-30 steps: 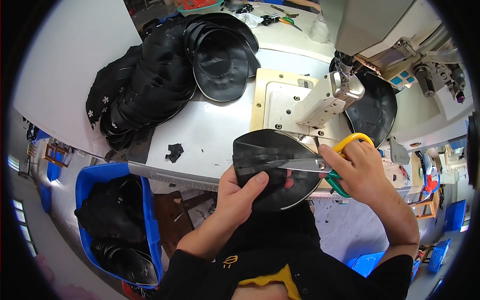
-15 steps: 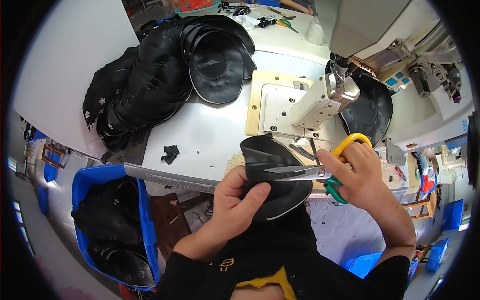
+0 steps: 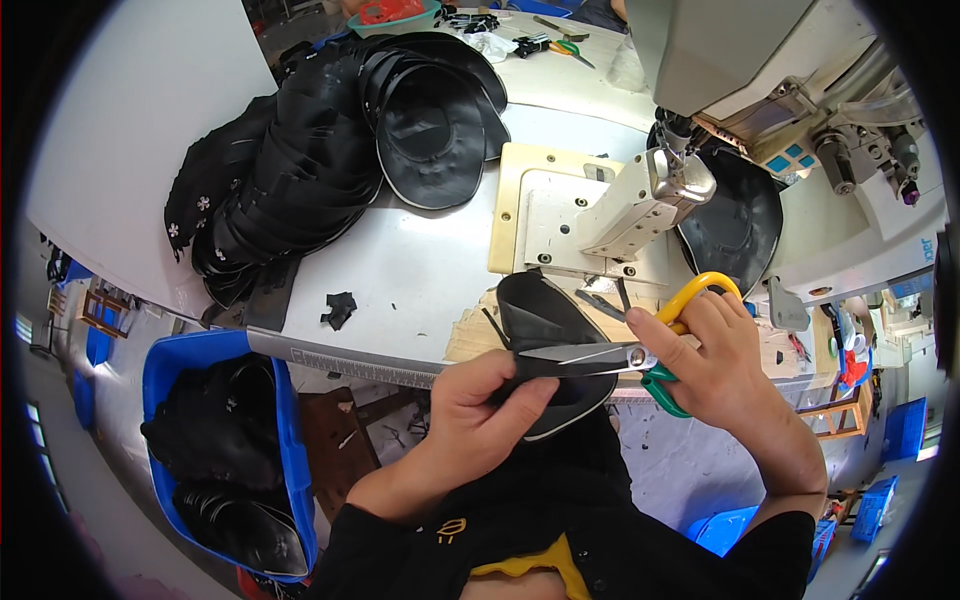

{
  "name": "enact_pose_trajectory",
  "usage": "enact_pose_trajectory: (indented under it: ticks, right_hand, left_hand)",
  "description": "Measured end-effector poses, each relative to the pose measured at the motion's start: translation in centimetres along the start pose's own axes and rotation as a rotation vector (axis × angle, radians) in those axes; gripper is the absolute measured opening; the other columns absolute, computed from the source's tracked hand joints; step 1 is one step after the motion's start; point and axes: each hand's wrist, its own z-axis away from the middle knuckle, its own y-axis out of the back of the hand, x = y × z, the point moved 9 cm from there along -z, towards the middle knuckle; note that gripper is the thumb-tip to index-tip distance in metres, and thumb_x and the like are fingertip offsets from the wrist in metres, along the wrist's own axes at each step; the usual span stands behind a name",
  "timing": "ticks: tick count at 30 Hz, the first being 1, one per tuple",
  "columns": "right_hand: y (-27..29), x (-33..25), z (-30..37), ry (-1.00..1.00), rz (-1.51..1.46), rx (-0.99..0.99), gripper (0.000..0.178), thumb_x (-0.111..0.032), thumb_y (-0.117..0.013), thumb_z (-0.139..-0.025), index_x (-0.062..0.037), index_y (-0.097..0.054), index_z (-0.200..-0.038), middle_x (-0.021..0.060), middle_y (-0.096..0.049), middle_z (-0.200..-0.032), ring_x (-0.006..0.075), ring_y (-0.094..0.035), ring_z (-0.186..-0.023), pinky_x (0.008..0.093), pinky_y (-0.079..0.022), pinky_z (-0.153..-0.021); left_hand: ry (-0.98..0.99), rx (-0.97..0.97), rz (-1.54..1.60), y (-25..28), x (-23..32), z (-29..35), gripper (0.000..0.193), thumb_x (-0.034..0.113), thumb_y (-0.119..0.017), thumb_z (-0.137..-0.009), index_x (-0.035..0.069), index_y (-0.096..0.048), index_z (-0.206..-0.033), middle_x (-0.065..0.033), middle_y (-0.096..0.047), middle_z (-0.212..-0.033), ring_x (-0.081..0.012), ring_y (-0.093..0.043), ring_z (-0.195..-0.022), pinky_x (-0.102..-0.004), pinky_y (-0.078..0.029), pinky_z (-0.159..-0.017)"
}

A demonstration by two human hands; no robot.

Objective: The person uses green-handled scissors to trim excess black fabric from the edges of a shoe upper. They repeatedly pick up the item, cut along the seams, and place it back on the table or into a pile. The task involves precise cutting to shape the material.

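Note:
My left hand (image 3: 478, 408) pinches a black shoe upper (image 3: 552, 312) between thumb and fingers at the table's front edge. A thin dark strip (image 3: 493, 325) sticks up beside its fingertips. In my right hand (image 3: 718, 350) is a pair of scissors (image 3: 592, 354) with one yellow and one green handle loop. Its blades point left across the upper, slightly apart, their tips close to my left thumb and fingers. How much material lies between the blades I cannot tell.
Beyond my hands stands a sewing machine post (image 3: 640, 205). Stacked black uppers (image 3: 315, 150) fill the table's left; another upper (image 3: 735, 215) lies behind the post. Black scraps (image 3: 340, 310) dot the tabletop. A blue bin (image 3: 300, 450) of black pieces stands at lower left. Other scissors (image 3: 568, 48) lie at the back.
My left hand has shifted slightly right, and the upper has turned in its grip. The thin strip now shows at its left. The scissors have moved slightly left and down with my right hand.

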Motion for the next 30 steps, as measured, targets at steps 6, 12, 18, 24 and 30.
enact_pose_trajectory:
  ticks: [6, 12, 18, 24, 30]
  right_hand:
    - [-0.3, -0.1, -0.1, -0.022, 0.053, -0.008, 0.052, -0.016, -0.071, -0.064, -0.0135, -0.061, -0.115, 0.0011, -0.039, -0.066, 0.0172, -0.047, -0.059, 0.0324, -0.037, -0.053]
    - [-1.9, 4.0, 1.8, -0.373, -0.268, -0.035, 0.057, -0.025, -0.078, -0.065, -0.0103, -0.06, -0.117, 0.0051, -0.052, -0.071, 0.0223, -0.051, -0.059, 0.0345, -0.04, -0.05]
    - [-5.3, 2.7, 2.7, -0.394, -0.546, -0.328, 0.071, -0.041, -0.08, -0.065, -0.014, -0.054, -0.126, 0.0044, -0.058, -0.089, 0.0227, -0.055, -0.083, 0.0353, -0.038, -0.074]
    - [-4.5, 1.3, 1.1, -0.252, -0.433, -0.176, 0.065, -0.037, -0.078, -0.067, -0.0132, -0.054, -0.123, 0.0051, -0.055, -0.081, 0.0238, -0.054, -0.076, 0.0374, -0.04, -0.068]
    - [-4.6, 1.6, 1.9, -0.252, -0.363, -0.228, 0.059, -0.034, -0.076, -0.07, -0.0132, -0.055, -0.121, 0.0059, -0.052, -0.076, 0.0248, -0.054, -0.071, 0.0384, -0.042, -0.063]
  left_hand:
    - [-0.03, 0.064, -0.057, -0.4, 0.1, -0.1, 0.008, 0.003, -0.062, -0.087, -0.005, -0.063, -0.09, -0.0037, -0.065, -0.082, -0.0049, -0.055, -0.075, -0.0203, -0.045, -0.065]
    - [0.06, 0.201, 0.3, 1.7, -1.9, -0.2, 0.025, 0.008, -0.066, -0.086, 0.001, -0.052, -0.106, -0.0082, -0.065, -0.098, -0.011, -0.061, -0.082, -0.0257, -0.05, -0.079]
    - [0.118, 0.253, 0.5, 2.5, -3.8, -0.8, 0.026, 0.006, -0.065, -0.085, 0.002, -0.049, -0.105, -0.0103, -0.063, -0.096, -0.0155, -0.063, -0.081, -0.0322, -0.056, -0.068]
    - [0.101, 0.34, 0.447, 2.5, -3.8, -0.5, 0.025, 0.004, -0.065, -0.085, 0.003, -0.048, -0.103, -0.0101, -0.062, -0.096, -0.0158, -0.063, -0.081, -0.0328, -0.056, -0.067]
    - [0.074, 0.275, 0.386, 2.3, -4.4, -0.2, 0.023, 0.003, -0.065, -0.085, 0.004, -0.05, -0.103, -0.0065, -0.062, -0.098, -0.0112, -0.059, -0.088, -0.027, -0.05, -0.079]
